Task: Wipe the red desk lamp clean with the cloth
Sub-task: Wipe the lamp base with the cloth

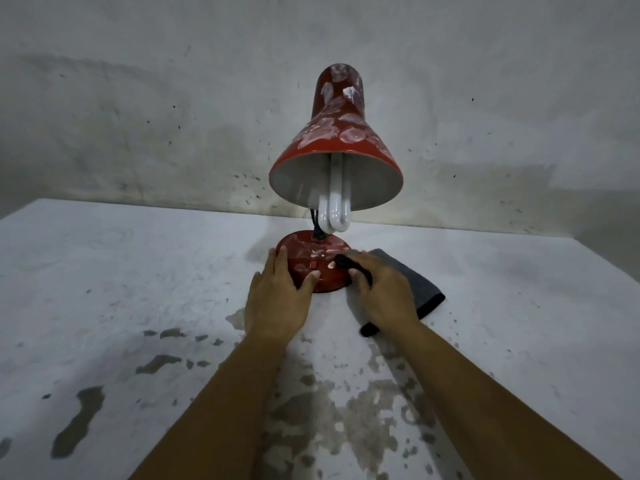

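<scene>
Your two bare forearms reach in from the bottom edge over the counter (104, 271), a pale surface mottled with dark patches close to you. Your left hand (277, 299) lies flat on the near-left side of the lamp base (311, 268), fingers straight and spread, thumb angled toward the small red switch (313, 264) on the base's front — an open grip that presses rather than clasps. Your right hand (384, 292) has its fingers curled round a dark strand, cord or cloth edge I cannot tell, at the right rim of the base; so the right grip is closed on it. Under and beyond that hand the dark grey cloth (419, 289) lies folded on the counter, its far corner sticking out to the right of the grip and a small dark end showing beside your wrist.

The red desk lamp (337, 133) stands just past both grips, near the wall (138, 98). Its shade tilts toward you, blotched with whitish smears, and a white U-shaped bulb (334, 206) hangs out of the shade's mouth above the base. The base carries pale smudges too — no brand, label or writing can be read anywhere.
</scene>
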